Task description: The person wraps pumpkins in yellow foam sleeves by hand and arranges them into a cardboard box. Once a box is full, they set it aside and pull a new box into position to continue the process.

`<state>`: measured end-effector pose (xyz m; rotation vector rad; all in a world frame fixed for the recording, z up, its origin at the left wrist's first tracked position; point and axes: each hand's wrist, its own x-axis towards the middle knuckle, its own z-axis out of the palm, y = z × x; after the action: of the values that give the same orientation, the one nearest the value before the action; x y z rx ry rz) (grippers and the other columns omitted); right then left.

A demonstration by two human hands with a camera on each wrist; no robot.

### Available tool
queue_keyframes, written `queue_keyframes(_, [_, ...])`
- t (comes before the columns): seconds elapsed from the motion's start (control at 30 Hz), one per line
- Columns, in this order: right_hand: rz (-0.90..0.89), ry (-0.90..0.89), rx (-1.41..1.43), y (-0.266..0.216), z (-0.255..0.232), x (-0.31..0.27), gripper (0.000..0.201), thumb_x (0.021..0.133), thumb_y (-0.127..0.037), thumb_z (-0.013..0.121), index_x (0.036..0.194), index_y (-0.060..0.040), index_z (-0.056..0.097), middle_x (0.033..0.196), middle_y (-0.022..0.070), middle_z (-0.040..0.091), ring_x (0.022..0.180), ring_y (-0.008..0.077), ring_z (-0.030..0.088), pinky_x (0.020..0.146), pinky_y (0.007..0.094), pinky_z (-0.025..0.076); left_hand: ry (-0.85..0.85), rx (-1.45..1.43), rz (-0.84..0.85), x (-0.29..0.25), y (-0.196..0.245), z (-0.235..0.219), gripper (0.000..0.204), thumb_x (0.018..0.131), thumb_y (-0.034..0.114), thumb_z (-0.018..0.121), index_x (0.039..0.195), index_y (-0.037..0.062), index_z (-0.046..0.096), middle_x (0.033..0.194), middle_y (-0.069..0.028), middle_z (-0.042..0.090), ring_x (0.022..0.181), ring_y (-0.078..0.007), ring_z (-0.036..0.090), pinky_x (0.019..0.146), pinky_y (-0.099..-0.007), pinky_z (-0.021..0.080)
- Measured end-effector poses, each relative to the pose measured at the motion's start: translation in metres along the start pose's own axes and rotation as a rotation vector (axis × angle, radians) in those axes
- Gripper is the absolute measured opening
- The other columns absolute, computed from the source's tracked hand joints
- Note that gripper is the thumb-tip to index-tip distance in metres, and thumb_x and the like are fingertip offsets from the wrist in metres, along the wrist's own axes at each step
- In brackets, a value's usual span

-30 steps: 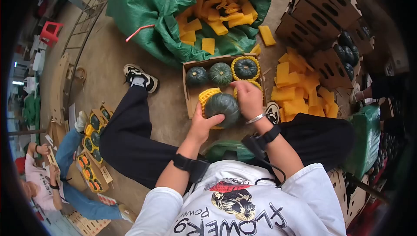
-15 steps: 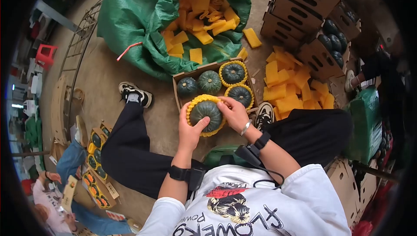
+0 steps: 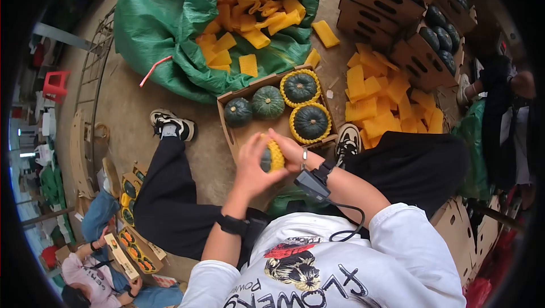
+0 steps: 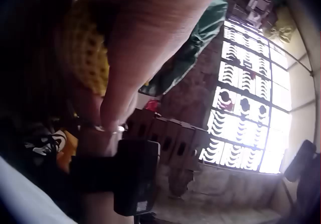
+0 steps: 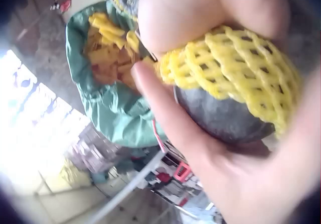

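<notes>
Between both hands, over the near side of an open cardboard box point(image 3: 226, 133), a dark green pumpkin point(image 5: 220, 114) is tilted on its side. A yellow foam net point(image 5: 235, 66) wraps much of it, leaving part of the skin bare. My left hand point(image 3: 250, 167) grips the pumpkin from the left, thumb on the near side and fingers on the far side. From the right, my right hand point(image 3: 289, 150) holds the netted side. Inside the box sit two bare pumpkins point(image 3: 268, 102) and two netted pumpkins point(image 3: 310, 122); the hands overlap its near edge.
Beyond the box, a green sack point(image 3: 153, 36) lies open with yellow foam nets point(image 3: 248, 65) inside. More loose nets point(image 3: 374, 95) are heaped right of the box, before stacked cartons point(image 3: 386, 1). At lower left another person point(image 3: 93, 274) handles a carton beside packed boxes.
The pumpkin, first partly bare, was sleeved in the net and then turned from facing up onto its side. Both hands have shifted round it. The view has moved slightly.
</notes>
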<state>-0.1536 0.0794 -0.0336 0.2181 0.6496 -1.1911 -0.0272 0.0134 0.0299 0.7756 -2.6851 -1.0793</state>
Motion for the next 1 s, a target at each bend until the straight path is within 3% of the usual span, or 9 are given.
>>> queue_keyframes(0.07, [-0.057,0.248,-0.412,-0.01,0.007,-0.003,0.048,0.095,-0.049,0.037,0.111,-0.0084,0.059,0.113,0.0119,0.059,0.097,0.0295,0.06,0.07,0.0451,0.053,0.012,-0.259,-0.213,0.017,-0.029,-0.005,0.081,0.058,0.029,0.08,0.129,0.0098,0.047,0.125,-0.0162,0.044,0.118,-0.0317,0.045,0.1,-0.039,0.036])
queue_keyframes(0.17, [-0.975,0.713,-1.813,-0.018,-0.003,0.002,0.026,0.085,-0.03,0.052,0.096,-0.0122,0.067,0.101,0.007,0.059,0.108,0.0281,0.05,0.087,0.0507,0.038,0.122,-0.175,-0.259,0.033,-0.054,0.014,0.074,0.058,0.027,0.079,0.125,0.0126,0.051,0.122,-0.0131,0.044,0.115,-0.031,0.045,0.098,-0.0407,0.037])
queue_keyframes(0.3, [-0.805,0.813,-2.474,-0.029,-0.044,0.004,0.02,0.078,-0.021,0.055,0.089,-0.0118,0.069,0.1,0.005,0.058,0.113,0.023,0.043,0.1,0.0524,0.024,0.017,0.401,-0.251,0.041,-0.055,0.042,0.067,0.057,0.028,0.078,0.119,0.0204,0.053,0.126,-0.0074,0.039,0.118,-0.032,0.034,0.096,-0.047,0.033])
queue_keyframes(0.43, [-0.581,0.713,-2.406,-0.038,-0.039,0.0,0.016,0.073,-0.018,0.058,0.084,-0.0123,0.068,0.106,0.0069,0.057,0.116,0.024,0.043,0.104,0.0559,0.019,-0.018,0.527,-0.281,0.042,-0.058,0.052,0.075,0.06,0.038,0.078,0.127,0.0222,0.047,0.13,-0.0073,0.037,0.121,-0.0346,0.03,0.096,-0.0523,0.029])
queue_keyframes(0.57, [-1.262,0.887,-1.376,-0.111,-0.037,-0.023,0.016,0.07,-0.013,0.056,0.077,-0.0049,0.069,0.072,0.0188,0.062,0.073,0.0365,0.06,0.071,0.0413,0.05,-0.07,0.546,-0.242,0.033,-0.047,0.037,0.078,0.066,0.027,0.077,0.134,0.0202,0.04,0.132,-0.0145,0.034,0.12,-0.0394,0.033,0.097,-0.0505,0.032])
queue_keyframes(0.63, [-1.104,1.215,-1.376,-0.156,-0.097,-0.038,0.017,0.074,-0.012,0.054,0.08,-0.0026,0.068,0.08,0.0207,0.064,0.076,0.0372,0.062,0.069,0.0427,0.05,-0.05,0.464,-0.302,0.025,-0.05,0.04,0.079,0.069,0.022,0.076,0.137,0.0209,0.037,0.132,-0.0175,0.033,0.118,-0.0423,0.036,0.098,-0.0493,0.034])
queue_keyframes(0.7, [-0.145,1.235,-1.845,-0.177,-0.134,-0.063,0.022,0.081,-0.018,0.054,0.088,-0.004,0.069,0.09,0.0191,0.066,0.085,0.0342,0.065,0.072,0.0426,0.052,-0.041,0.263,-0.554,0.02,-0.049,0.041,0.087,0.068,0.007,0.074,0.14,0.0233,0.029,0.131,-0.0248,0.029,0.113,-0.0461,0.04,0.096,-0.0477,0.038])
queue_keyframes(0.73, [-0.034,1.172,-1.985,-0.166,-0.164,-0.065,0.022,0.082,-0.018,0.054,0.089,-0.0042,0.069,0.098,0.0183,0.066,0.092,0.0331,0.064,0.076,0.0423,0.052,-0.013,0.278,-0.513,0.019,-0.055,0.044,0.093,0.066,0.003,0.074,0.141,0.0261,0.025,0.13,-0.0265,0.028,0.111,-0.0475,0.042,0.093,-0.0483,0.04])
queue_keyframes(1.0, [-0.022,1.078,-2.157,-0.157,-0.168,-0.06,0.025,0.081,-0.011,0.051,0.101,-0.0074,0.065,0.1,0.0189,0.064,0.092,0.0344,0.062,0.079,0.0426,0.05,-0.114,0.208,-0.604,0.02,-0.044,0.041,0.091,0.069,0.014,0.076,0.142,0.0224,0.022,0.127,-0.0272,0.027,0.108,-0.0472,0.047,0.09,-0.0454,0.045])
